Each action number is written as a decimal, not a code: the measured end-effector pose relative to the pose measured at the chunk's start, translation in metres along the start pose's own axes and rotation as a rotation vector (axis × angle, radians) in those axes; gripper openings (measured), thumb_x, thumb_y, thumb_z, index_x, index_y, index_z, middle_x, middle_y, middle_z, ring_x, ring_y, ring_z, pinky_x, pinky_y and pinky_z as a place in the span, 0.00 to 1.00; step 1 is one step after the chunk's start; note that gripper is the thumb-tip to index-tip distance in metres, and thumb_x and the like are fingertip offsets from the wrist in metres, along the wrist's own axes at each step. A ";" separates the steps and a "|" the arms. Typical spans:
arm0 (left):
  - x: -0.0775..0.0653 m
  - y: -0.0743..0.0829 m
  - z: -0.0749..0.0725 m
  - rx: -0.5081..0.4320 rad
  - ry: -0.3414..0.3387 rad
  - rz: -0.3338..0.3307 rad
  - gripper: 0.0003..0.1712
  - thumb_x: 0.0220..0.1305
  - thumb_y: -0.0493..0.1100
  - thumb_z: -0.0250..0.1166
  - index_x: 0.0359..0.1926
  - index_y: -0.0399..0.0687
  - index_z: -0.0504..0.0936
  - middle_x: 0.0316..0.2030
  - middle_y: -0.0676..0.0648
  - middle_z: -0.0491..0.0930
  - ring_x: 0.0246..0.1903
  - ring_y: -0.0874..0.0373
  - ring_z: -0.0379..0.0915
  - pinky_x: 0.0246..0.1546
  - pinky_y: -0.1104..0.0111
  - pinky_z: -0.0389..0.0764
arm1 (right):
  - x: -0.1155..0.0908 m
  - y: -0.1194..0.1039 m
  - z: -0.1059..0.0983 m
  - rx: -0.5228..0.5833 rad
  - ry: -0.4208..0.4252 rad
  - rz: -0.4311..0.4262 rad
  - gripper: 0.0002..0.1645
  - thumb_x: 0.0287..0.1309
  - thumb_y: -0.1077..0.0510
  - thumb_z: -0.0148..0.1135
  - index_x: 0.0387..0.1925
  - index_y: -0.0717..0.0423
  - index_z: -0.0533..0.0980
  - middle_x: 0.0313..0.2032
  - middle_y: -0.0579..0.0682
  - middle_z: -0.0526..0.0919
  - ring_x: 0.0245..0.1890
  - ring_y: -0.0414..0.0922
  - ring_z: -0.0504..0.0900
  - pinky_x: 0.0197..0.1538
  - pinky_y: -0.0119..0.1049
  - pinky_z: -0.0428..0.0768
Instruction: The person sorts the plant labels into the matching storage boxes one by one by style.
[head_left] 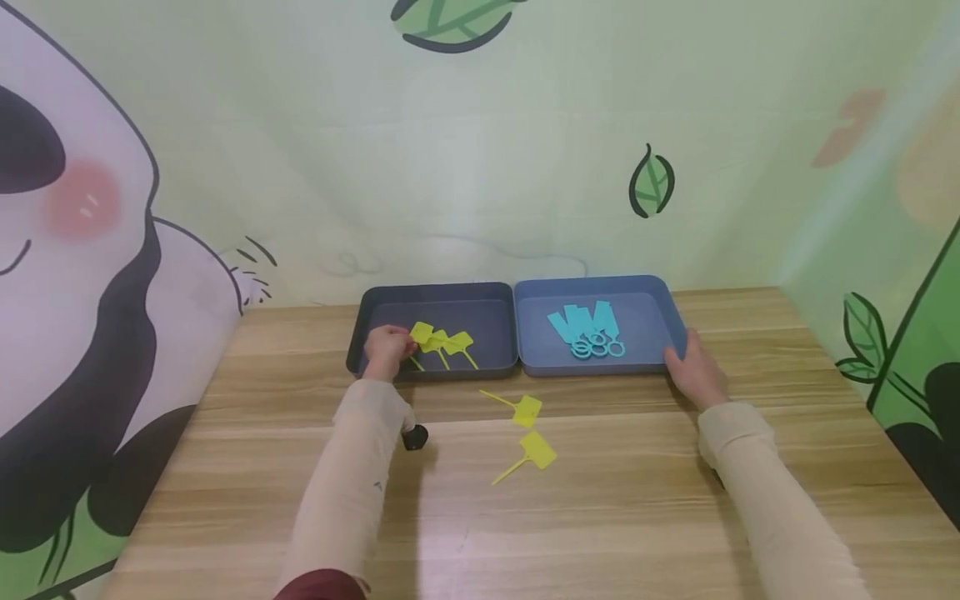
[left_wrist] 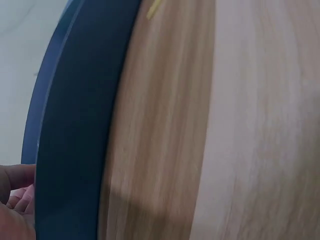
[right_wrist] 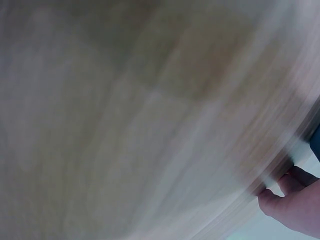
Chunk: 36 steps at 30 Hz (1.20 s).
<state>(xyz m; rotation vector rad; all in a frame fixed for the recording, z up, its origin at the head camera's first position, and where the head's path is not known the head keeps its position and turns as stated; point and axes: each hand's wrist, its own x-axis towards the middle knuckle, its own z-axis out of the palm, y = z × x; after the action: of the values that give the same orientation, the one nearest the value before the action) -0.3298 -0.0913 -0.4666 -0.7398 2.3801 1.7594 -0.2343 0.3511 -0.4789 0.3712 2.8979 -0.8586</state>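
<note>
My left hand (head_left: pixel 386 346) reaches into the dark tray (head_left: pixel 495 300), its fingertips pinching at the edge of a yellow tag (head_left: pixel 422 333) with a thin stem. More yellow tags (head_left: pixel 459 342) lie beside it in the tray. In the left wrist view, the fingers (left_wrist: pixel 20 175) show behind the tray's dark wall (left_wrist: pixel 75 115). My right hand (head_left: pixel 697 373) grips the front right corner of the blue tray (head_left: pixel 637 312), thumb at the front. That tray holds several turquoise tags (head_left: pixel 581 325) with ring ends. The right wrist view is blurred, with the hand (right_wrist: pixel 295 202) at its lower right.
Two yellow tags lie on the wooden table (head_left: pixel 600 500) in front of the trays, one nearer (head_left: pixel 538 450) and one farther (head_left: pixel 527 410). The trays stand side by side near the printed wall (head_left: pixel 465 167). A small black object (head_left: pixel 415 437) is by the left wrist.
</note>
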 end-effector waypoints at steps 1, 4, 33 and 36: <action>0.000 0.000 -0.001 0.043 0.010 0.000 0.14 0.54 0.29 0.55 0.43 0.31 0.76 0.34 0.42 0.75 0.18 0.66 0.70 0.26 0.76 0.77 | 0.000 0.000 0.000 0.000 0.000 0.001 0.42 0.62 0.43 0.28 0.65 0.67 0.33 0.63 0.72 0.45 0.61 0.68 0.51 0.59 0.61 0.55; -0.001 -0.002 -0.003 0.184 0.041 -0.012 0.13 0.55 0.33 0.54 0.41 0.35 0.78 0.31 0.43 0.78 0.19 0.65 0.72 0.24 0.75 0.76 | -0.001 -0.001 -0.001 -0.004 -0.001 0.000 0.42 0.62 0.43 0.28 0.65 0.68 0.34 0.63 0.72 0.45 0.61 0.68 0.51 0.58 0.61 0.55; -0.015 0.010 -0.022 0.286 -0.135 0.139 0.14 0.57 0.42 0.58 0.43 0.39 0.76 0.39 0.41 0.79 0.31 0.57 0.78 0.33 0.70 0.77 | -0.001 0.000 -0.001 -0.004 -0.008 -0.006 0.42 0.62 0.42 0.26 0.65 0.68 0.33 0.63 0.73 0.46 0.60 0.69 0.51 0.57 0.62 0.56; -0.018 0.011 -0.021 0.207 -0.194 0.128 0.16 0.58 0.41 0.57 0.46 0.38 0.74 0.41 0.41 0.78 0.32 0.57 0.78 0.35 0.69 0.77 | -0.001 0.001 0.000 -0.003 -0.006 -0.015 0.43 0.62 0.42 0.26 0.65 0.68 0.33 0.63 0.73 0.46 0.60 0.69 0.51 0.57 0.62 0.56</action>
<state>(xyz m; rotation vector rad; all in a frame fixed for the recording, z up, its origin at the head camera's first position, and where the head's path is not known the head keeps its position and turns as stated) -0.3142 -0.1020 -0.4433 -0.3805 2.4723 1.5159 -0.2331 0.3517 -0.4788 0.3465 2.8996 -0.8554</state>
